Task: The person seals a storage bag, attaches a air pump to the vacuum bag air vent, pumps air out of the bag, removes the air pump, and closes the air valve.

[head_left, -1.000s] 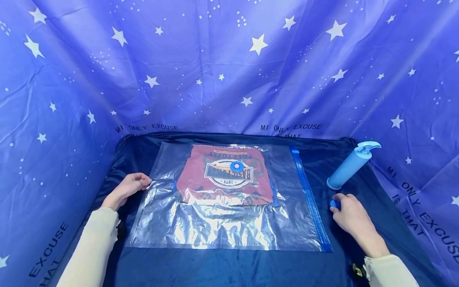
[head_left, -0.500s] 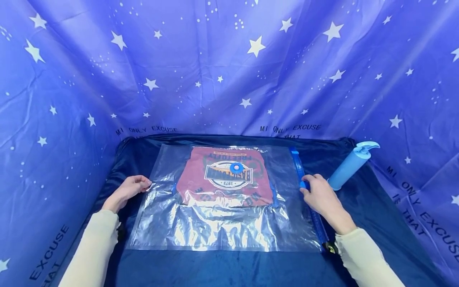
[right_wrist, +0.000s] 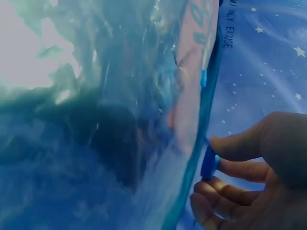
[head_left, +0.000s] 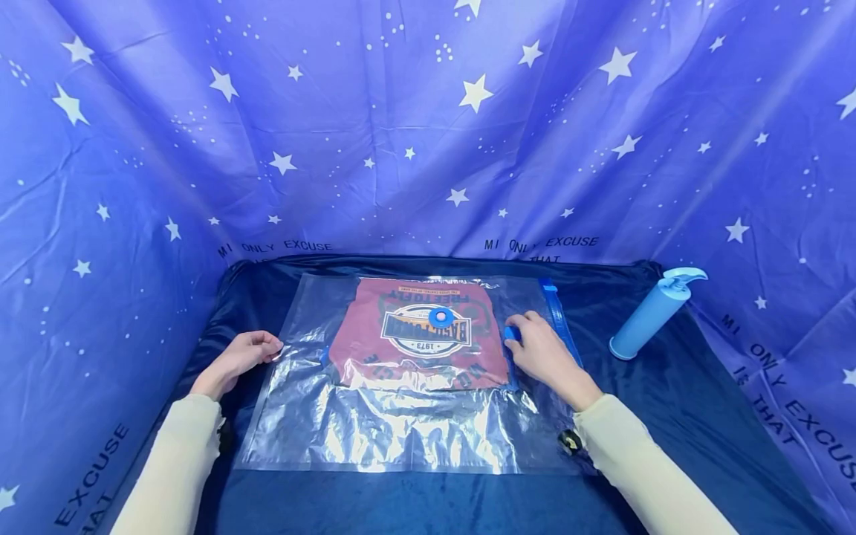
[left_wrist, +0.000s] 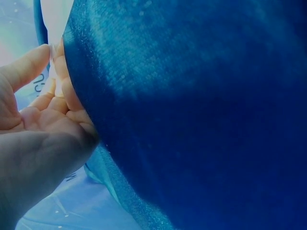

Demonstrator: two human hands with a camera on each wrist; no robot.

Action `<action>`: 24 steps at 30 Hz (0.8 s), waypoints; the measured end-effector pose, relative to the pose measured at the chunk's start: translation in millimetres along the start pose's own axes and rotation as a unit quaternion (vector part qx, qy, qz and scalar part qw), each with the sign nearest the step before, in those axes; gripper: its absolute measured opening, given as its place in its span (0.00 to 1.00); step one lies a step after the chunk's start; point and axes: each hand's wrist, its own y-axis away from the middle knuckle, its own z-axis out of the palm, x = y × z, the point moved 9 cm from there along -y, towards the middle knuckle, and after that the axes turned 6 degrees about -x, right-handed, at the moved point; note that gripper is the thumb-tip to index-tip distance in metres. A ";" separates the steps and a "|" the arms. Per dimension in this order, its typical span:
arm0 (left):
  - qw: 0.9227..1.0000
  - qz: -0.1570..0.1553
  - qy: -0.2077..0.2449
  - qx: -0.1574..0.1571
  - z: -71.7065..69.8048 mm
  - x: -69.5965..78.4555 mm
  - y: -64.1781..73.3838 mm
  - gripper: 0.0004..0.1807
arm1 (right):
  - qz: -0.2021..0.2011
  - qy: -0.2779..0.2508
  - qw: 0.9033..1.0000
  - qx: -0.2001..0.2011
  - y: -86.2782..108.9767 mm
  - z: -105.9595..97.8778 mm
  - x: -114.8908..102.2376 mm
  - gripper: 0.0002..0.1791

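A clear vacuum storage bag [head_left: 301, 438] lies flat, with a folded dusty-red printed garment [head_left: 357, 334] inside. A blue valve ring [head_left: 441, 317] sits on the bag above the garment's print. At the bag's left edge my left hand [head_left: 239, 358] pinches the plastic between thumb and fingers; the left wrist view shows this pinch [left_wrist: 53, 91] from the palm side. Over the bag's right part, my right hand [head_left: 547, 358] holds a small blue cap [head_left: 511, 334] by the fingertips. The right wrist view shows that blue cap [right_wrist: 208, 163] between thumb and fingers.
A light-blue hand pump [head_left: 650, 316] stands tilted to the right of the bag. A blue zip strip [head_left: 553, 301] runs along the bag's right side, partly behind my right hand. Dark blue cloth [head_left: 428, 501] covers the surface, and a starry curtain [head_left: 374, 111] surrounds it.
My right hand has moved left with the blue cap, from beside the pump, across the zip strip, to the garment's right edge. The left hand stays at the bag's left edge.
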 end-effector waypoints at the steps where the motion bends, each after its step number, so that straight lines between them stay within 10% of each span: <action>1: 1.000 -0.001 0.000 -0.001 0.2 0.0 0.0 0.09 | -0.002 -0.006 1.000 -0.001 -3.2 2.1 -1.2 0.17; 24: 1.000 -0.004 0.000 -0.005 -0.3 -0.3 -0.9 0.10 | -0.083 -0.035 0.995 -0.040 -78.3 37.5 -52.0 0.19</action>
